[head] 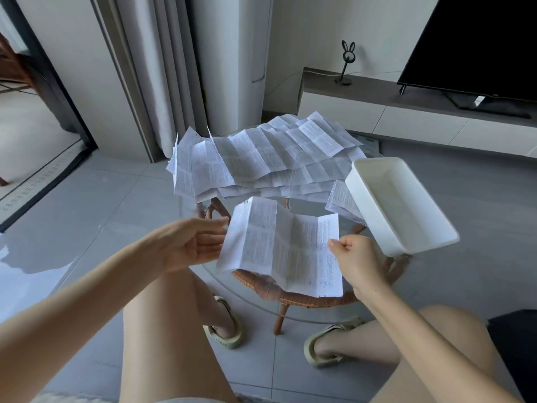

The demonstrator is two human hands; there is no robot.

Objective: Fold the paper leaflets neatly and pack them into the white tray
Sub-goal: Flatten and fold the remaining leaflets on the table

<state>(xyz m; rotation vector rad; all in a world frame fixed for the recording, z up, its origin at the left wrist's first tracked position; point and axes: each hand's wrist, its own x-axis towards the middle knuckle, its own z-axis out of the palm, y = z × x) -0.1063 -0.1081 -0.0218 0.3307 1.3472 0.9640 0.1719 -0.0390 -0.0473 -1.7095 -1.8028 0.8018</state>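
My right hand (356, 258) pinches the leaflet (279, 245) at its right edge. My left hand (193, 242) is open at its left edge, fingers straight.

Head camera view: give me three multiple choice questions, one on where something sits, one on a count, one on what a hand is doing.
1. Where is the white tray? A on the floor; B on the glass table, right side; C on the TV shelf.
2. How many sheets lie inside it? A none; B two; C five.
3. What is the right hand doing? A pinching the held leaflet at its edge; B lying flat; C gripping the tray.
Answers: B, it rests on the tabletop; A, its inside is bare; A, thumb and fingers clamp the paper.
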